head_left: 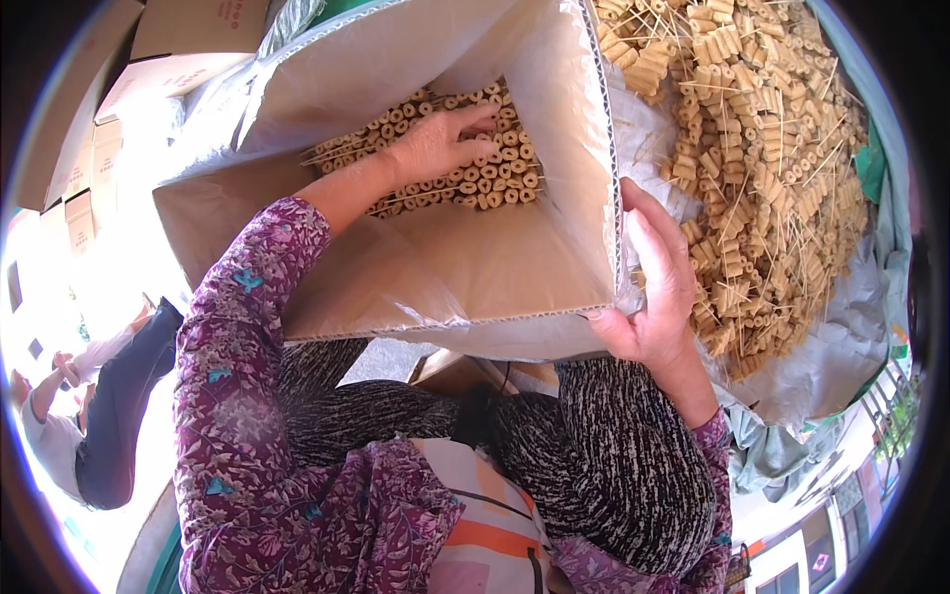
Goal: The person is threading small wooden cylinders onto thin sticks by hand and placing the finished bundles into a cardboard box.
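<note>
A cardboard box with a clear plastic liner is tilted open in front of me, above my lap. Rows of tan, ring-shaped pieces threaded on thin sticks lie packed at its bottom, their round ends facing up. Reaching inside, my left hand rests on these rows with its fingers spread, nothing gripped in them. Outside the box, my right hand holds the right wall near the close corner, thumb at the rim and fingers along the side.
To the right, a large heap of loose skewered pieces lies on white plastic sheeting. Cardboard cartons are stacked at the far left. Another person is at the left edge. My patterned trousers show below the box.
</note>
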Available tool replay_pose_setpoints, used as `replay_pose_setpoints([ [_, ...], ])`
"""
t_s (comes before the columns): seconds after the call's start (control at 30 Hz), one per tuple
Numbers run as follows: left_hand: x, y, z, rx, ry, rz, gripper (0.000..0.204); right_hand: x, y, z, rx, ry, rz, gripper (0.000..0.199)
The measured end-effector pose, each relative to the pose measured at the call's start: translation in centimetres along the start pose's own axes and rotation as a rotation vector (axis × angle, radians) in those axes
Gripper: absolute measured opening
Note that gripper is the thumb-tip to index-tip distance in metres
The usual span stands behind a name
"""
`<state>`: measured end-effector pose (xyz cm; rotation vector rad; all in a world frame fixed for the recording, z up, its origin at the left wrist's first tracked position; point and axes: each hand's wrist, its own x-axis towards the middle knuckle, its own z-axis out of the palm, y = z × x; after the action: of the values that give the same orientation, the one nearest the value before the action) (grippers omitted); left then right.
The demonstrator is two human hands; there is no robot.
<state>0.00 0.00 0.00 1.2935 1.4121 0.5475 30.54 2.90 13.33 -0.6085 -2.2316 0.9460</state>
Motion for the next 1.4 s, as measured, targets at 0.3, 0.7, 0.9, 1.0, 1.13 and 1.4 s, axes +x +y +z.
replay_pose_setpoints([
  [0.3,-3.5,5.7,-2.7,-0.019,0.003,-0.11,0.052,-2.4,1.5,-2.4,-0.009,0.148,0.21,0.052],
  [0.7,-11.7,23.8,7.8,0.269,-0.123,0.749,0.042,-12.0,5.6,-3.4,-0.411,0.113,0.532,0.016],
  [0.9,-7.0,15.7,18.0,-0.088,-0.105,0.247,0.042,-12.1,8.7,-9.4,-1.069,-0.056,0.742,0.028],
  [1.0,-5.0,12.5,20.3,-0.242,-0.118,0.005,0.043,-14.2,11.4,-9.2,-1.089,-0.243,0.946,0.025],
  [1.13,-3.0,8.5,20.8,-0.323,-0.076,-0.054,0.038,-14.2,11.6,-8.8,-0.965,-0.352,1.082,0.024],
  [1.4,1.3,9.1,18.9,-0.701,-0.094,-0.386,0.047,-17.2,7.6,-6.0,-0.713,-0.063,0.925,0.012],
])
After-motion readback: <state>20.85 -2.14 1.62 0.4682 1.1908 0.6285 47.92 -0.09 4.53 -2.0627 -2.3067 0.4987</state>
